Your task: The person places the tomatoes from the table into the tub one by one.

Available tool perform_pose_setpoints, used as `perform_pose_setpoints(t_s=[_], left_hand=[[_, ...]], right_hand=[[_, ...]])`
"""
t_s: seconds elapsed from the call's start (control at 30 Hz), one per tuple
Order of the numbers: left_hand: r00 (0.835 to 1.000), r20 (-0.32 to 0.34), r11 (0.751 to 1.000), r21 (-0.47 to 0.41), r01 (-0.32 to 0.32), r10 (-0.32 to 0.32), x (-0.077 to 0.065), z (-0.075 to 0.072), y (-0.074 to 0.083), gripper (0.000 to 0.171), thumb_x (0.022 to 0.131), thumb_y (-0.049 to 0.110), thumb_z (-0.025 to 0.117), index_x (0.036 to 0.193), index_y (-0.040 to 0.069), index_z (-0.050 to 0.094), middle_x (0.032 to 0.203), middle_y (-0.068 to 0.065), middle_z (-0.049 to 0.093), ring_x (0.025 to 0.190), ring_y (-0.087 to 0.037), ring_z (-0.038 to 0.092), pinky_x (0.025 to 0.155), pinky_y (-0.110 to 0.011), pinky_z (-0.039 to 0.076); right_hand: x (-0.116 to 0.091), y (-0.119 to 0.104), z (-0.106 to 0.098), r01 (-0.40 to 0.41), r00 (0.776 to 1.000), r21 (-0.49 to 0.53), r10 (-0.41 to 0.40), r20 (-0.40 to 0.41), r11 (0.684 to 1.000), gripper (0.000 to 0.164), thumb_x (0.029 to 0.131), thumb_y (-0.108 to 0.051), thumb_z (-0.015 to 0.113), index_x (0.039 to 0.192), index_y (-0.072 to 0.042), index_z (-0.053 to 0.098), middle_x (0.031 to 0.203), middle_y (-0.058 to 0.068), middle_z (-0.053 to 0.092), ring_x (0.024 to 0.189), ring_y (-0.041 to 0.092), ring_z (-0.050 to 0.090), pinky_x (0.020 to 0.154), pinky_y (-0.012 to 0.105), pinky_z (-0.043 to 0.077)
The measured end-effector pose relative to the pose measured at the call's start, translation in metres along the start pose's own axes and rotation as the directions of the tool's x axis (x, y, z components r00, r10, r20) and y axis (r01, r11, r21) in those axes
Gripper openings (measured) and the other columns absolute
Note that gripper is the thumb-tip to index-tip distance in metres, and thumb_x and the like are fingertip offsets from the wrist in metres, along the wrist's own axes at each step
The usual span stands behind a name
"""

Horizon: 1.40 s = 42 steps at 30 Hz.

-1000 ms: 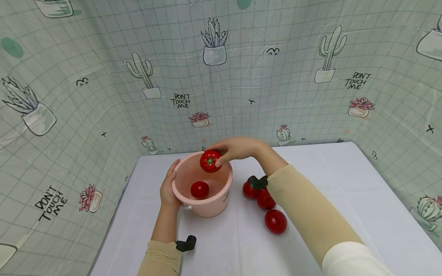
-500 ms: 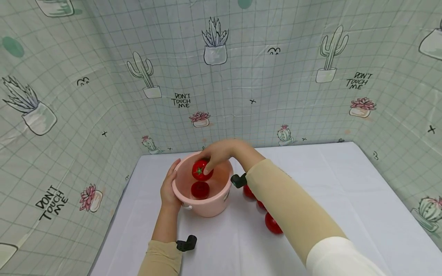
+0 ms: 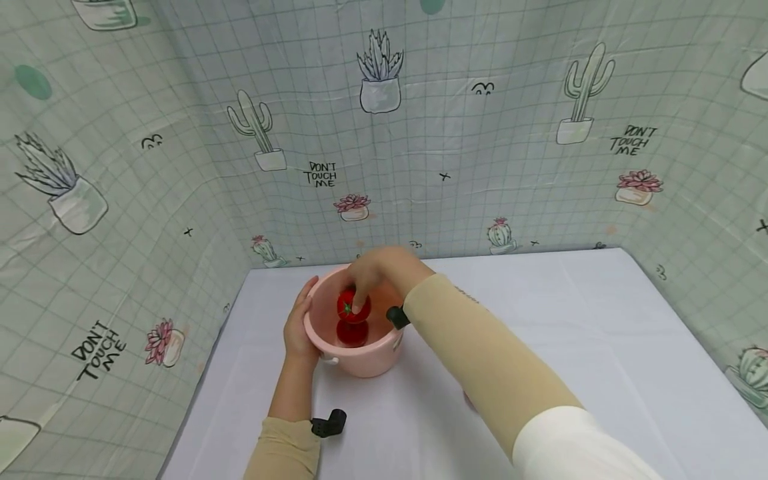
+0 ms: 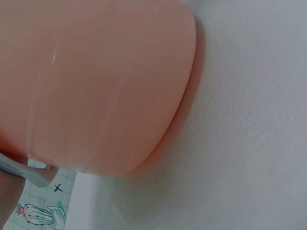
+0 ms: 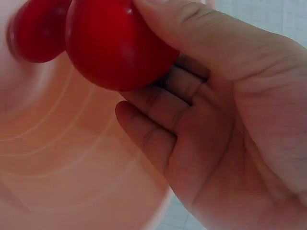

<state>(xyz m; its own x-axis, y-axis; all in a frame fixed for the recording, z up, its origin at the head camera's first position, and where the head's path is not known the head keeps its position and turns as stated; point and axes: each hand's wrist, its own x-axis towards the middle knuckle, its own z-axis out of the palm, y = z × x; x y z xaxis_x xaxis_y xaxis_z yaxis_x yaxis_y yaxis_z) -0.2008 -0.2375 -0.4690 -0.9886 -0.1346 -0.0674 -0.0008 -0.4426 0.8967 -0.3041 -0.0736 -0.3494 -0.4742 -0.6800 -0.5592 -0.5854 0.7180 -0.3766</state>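
Observation:
A pink bucket (image 3: pixel 366 363) stands upright on the table, its outer wall (image 4: pixel 105 86) filling much of the left wrist view. My left hand (image 3: pixel 298 333) holds the bucket by its left side, fingers along the outside up to the rim. Inside the bucket, my right hand (image 3: pixel 375 277) grips a red tomato (image 3: pixel 354 307) with a green star-shaped top, thumb on its near side. In the right wrist view the held tomato (image 5: pixel 115 43) hangs between thumb and fingers. A second tomato (image 3: pixel 353 335) lies lower in the bucket, partly covered by the held one in the head view.
A sliver of another tomato (image 3: pixel 470 400) shows beside the right sleeve (image 3: pixel 480 347), which hides the table there. White cloth covers the table (image 3: pixel 570 320). A patterned curtain (image 3: pixel 432 133) rises along the back and sides.
My right hand has carried the tomato left and down into the bucket. The right forearm now covers most of the tomatoes on the table. My left hand stays on the bucket.

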Motion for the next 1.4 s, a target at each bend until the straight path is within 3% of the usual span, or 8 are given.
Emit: perform_pose_setpoints(t_s=[0.27,0.43,0.5,0.7,0.83,1.07,1.2,1.4], left_hand=[[1.000,-0.009,1.000,0.019,0.005,-0.004,-0.001,0.001,-0.001,0.045,0.102,0.029,0.033,0.144,0.033,0.048,0.153,0.012,0.043,0.142,-0.014,0.036,0.121,-0.042,0.030],[1.000,-0.014,0.999,0.049,-0.001,0.001,-0.001,0.000,-0.001,0.043,0.103,0.031,0.034,0.143,0.035,0.049,0.153,0.013,0.043,0.142,-0.015,0.036,0.120,-0.044,0.031],[1.000,-0.015,0.999,0.054,0.000,0.001,-0.001,-0.001,-0.001,0.043,0.103,0.032,0.035,0.143,0.036,0.049,0.152,0.013,0.044,0.142,-0.015,0.037,0.120,-0.045,0.031],[1.000,-0.016,0.998,0.059,0.000,0.001,-0.001,0.000,-0.002,0.042,0.102,0.032,0.036,0.142,0.037,0.049,0.151,0.014,0.045,0.141,-0.015,0.038,0.119,-0.045,0.032],[1.000,-0.016,0.999,0.041,0.002,-0.002,-0.002,0.001,-0.001,0.043,0.103,0.031,0.033,0.143,0.035,0.049,0.151,0.014,0.045,0.141,-0.014,0.037,0.120,-0.042,0.031],[1.000,0.014,1.000,0.019,-0.009,0.009,-0.002,0.001,0.001,0.048,0.103,0.026,0.028,0.147,0.029,0.045,0.157,0.008,0.038,0.143,-0.015,0.034,0.123,-0.041,0.024],[0.999,0.026,1.000,-0.006,-0.026,0.026,-0.002,0.000,0.002,0.049,0.102,0.023,0.026,0.148,0.025,0.044,0.160,0.003,0.034,0.144,-0.016,0.033,0.124,-0.042,0.021],[0.999,0.032,1.000,-0.027,-0.012,0.013,-0.003,0.001,0.001,0.049,0.103,0.023,0.026,0.148,0.025,0.043,0.158,0.006,0.037,0.143,-0.015,0.034,0.123,-0.041,0.024]], right_hand=[[0.007,0.004,0.010,-0.018,0.999,0.124,0.012,0.049,0.992,0.036,0.085,-0.028,0.077,0.118,-0.026,0.065,0.116,-0.007,0.063,0.119,0.020,0.049,0.096,0.037,0.052],[0.005,0.008,0.012,-0.093,0.996,0.292,0.089,0.026,0.952,0.051,0.081,-0.024,0.080,0.129,-0.025,0.064,0.125,-0.007,0.062,0.124,0.023,0.046,0.098,0.045,0.052],[0.003,0.009,0.013,-0.091,0.996,0.310,0.087,0.024,0.946,0.054,0.081,-0.023,0.080,0.132,-0.025,0.062,0.130,-0.007,0.061,0.127,0.023,0.045,0.101,0.047,0.050],[0.001,0.008,0.012,-0.043,0.999,0.212,0.038,0.026,0.976,0.049,0.088,-0.030,0.073,0.135,-0.027,0.060,0.135,-0.009,0.059,0.132,0.020,0.044,0.109,0.048,0.043],[-0.002,0.008,0.008,0.052,0.998,0.140,-0.056,0.025,0.989,0.051,0.091,-0.030,0.069,0.140,-0.025,0.056,0.141,-0.006,0.057,0.135,0.020,0.045,0.113,0.046,0.040],[-0.023,0.023,0.001,0.224,0.974,0.047,-0.223,-0.023,0.973,0.054,0.095,-0.032,0.063,0.145,-0.016,0.050,0.147,0.001,0.054,0.138,0.018,0.047,0.114,0.039,0.040],[-0.044,0.035,0.004,0.252,0.964,0.041,-0.248,-0.097,0.967,0.053,0.096,-0.036,0.061,0.146,-0.021,0.050,0.148,-0.002,0.053,0.139,0.017,0.046,0.114,0.038,0.040],[-0.071,0.061,0.022,0.232,0.953,0.084,-0.209,-0.219,0.969,0.050,0.095,-0.040,0.060,0.144,-0.032,0.051,0.147,-0.006,0.053,0.139,0.016,0.044,0.113,0.043,0.040]])
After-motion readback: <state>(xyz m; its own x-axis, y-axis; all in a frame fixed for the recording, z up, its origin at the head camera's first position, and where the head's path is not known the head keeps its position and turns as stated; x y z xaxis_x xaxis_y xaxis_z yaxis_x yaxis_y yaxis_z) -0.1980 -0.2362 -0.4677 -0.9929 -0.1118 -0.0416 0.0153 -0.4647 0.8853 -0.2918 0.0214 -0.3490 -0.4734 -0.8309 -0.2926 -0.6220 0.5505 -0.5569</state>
